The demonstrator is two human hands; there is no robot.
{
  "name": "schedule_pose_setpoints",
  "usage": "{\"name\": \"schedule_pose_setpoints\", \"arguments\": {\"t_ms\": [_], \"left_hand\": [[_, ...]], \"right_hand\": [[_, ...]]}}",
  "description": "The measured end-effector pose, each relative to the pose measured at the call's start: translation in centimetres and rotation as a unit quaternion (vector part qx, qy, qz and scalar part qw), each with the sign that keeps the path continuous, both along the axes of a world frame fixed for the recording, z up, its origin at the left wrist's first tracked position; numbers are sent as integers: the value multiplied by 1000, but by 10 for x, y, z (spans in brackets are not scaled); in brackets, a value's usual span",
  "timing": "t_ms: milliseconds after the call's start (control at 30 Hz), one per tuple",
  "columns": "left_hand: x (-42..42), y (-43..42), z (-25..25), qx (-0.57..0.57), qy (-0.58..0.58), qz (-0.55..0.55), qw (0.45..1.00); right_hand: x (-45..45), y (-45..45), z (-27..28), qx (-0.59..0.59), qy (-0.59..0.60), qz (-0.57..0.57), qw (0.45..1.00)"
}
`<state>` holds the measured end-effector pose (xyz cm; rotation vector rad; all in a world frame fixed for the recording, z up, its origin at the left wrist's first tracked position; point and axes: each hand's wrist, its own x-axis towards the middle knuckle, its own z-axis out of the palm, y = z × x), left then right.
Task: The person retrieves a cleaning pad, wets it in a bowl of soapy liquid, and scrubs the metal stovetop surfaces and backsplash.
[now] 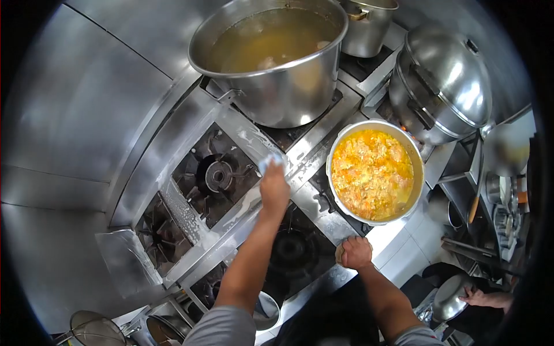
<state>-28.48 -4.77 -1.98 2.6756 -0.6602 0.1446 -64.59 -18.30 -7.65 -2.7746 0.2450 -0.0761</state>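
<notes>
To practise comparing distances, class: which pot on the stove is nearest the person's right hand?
The pot of orange-yellow food, just beyond the right hand. The broth pot, the lidded pot and the back pot all stand farther off.

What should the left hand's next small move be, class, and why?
Probably draw the pale cloth in the left hand back along the stove's metal bar, because whitish suds lie streaked there beside the burner.
</notes>
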Motion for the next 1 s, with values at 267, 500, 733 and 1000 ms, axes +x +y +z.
{"name": "schedule_pose_setpoints", "arguments": {"t_ms": [267, 500, 733, 1000], "left_hand": [[11, -19, 20, -33, 30, -68, 997], [-35, 122, -29, 25, -35, -100, 994], [-13, -11, 2, 11, -61, -193, 979], [-46, 135, -42, 76, -89, -5, 993]], "right_hand": [[-6, 1, -3, 19, -4, -8, 1000], [2, -14, 22, 121, 233, 27, 965], [-24, -3, -14, 97, -74, -6, 992], [-24, -7, -31, 235, -170, -7, 957]]}}
